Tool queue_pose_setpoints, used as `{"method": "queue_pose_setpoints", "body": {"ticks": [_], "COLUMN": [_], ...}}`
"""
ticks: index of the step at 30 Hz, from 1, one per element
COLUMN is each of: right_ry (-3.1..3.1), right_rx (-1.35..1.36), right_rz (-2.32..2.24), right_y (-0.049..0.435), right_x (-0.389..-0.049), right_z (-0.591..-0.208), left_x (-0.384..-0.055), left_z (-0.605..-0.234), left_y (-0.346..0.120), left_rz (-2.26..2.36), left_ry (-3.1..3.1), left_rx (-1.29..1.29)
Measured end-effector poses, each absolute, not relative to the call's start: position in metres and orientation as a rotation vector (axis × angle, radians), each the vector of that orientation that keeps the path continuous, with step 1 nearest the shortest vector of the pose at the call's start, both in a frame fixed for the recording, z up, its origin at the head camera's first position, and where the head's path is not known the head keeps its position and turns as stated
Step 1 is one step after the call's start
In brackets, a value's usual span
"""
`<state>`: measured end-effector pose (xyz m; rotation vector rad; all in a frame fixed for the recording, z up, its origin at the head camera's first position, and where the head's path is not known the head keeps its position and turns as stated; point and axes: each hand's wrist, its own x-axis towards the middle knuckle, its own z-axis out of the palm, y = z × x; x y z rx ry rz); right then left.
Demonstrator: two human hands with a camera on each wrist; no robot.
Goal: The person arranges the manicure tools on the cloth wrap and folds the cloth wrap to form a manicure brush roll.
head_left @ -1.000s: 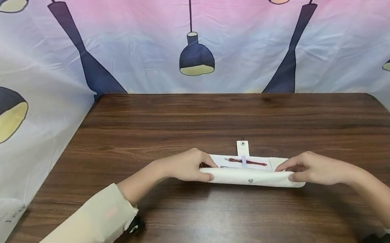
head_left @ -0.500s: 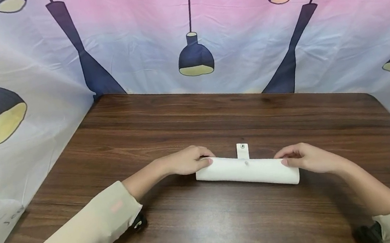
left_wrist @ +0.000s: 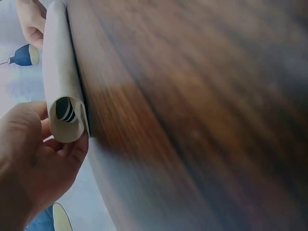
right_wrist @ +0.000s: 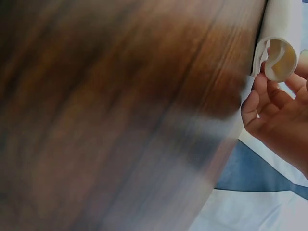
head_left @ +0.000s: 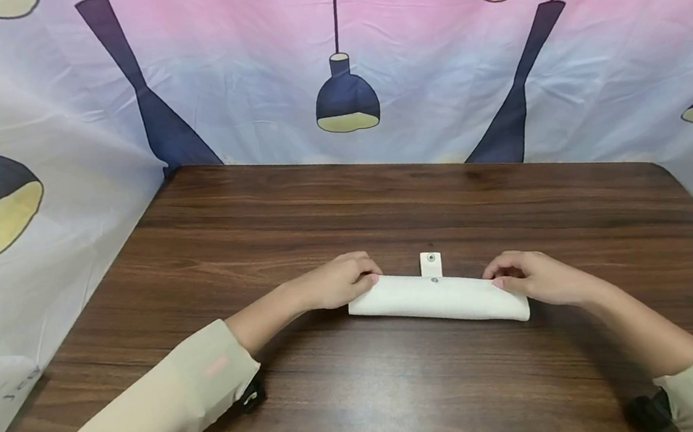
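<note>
A white case [head_left: 436,299], rolled into a tube, lies on the brown wooden table. Its strap [head_left: 431,263] with a metal snap sticks out at the far side, and a matching snap stud [head_left: 435,279] shows on the roll just in front of it. My left hand [head_left: 340,281] grips the roll's left end between thumb and fingers. At the other end, my right hand [head_left: 542,278] pinches the edge. Through the tube's open end in the left wrist view, something dark with white stripes [left_wrist: 66,110] shows inside. The right wrist view shows the other hollow end [right_wrist: 281,60].
The wooden table [head_left: 296,230] stretches out around the roll. A fabric backdrop [head_left: 247,61] printed with hanging lamps stands along its back and left edges. Black wrist devices [head_left: 650,412] sit under the beige sleeves [head_left: 166,393].
The case has been rolled away from the person, so the flap with the red-handled tool seen a second ago is covered. The snap stud has come up beside the strap.
</note>
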<state>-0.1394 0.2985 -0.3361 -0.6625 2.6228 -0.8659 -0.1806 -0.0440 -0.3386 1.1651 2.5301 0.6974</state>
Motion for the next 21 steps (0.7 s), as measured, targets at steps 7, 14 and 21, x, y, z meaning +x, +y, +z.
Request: {"method": "queue_pose_setpoints", "body": {"ticks": [7,14,21], "right_ry": [2.644,2.607,2.762], "right_rx": [-0.686,-0.703,-0.779], "right_rz": [-0.832,-0.780,-0.686], "right_y": [0.297,0.288,0.255], "right_x": [-0.142,-0.148,-0.155], "right_z": [-0.338,-0.329,-0.321], "left_x": [-0.179,-0.165,-0.155], "left_z": [-0.338,-0.334,-0.334], "left_y": [-0.038,-0.019,-0.004], "left_rz": [0.690,0.570,0.334], "left_ry": [2.592,2.625,2.651], "left_rx": [1.319,1.694,1.719]}}
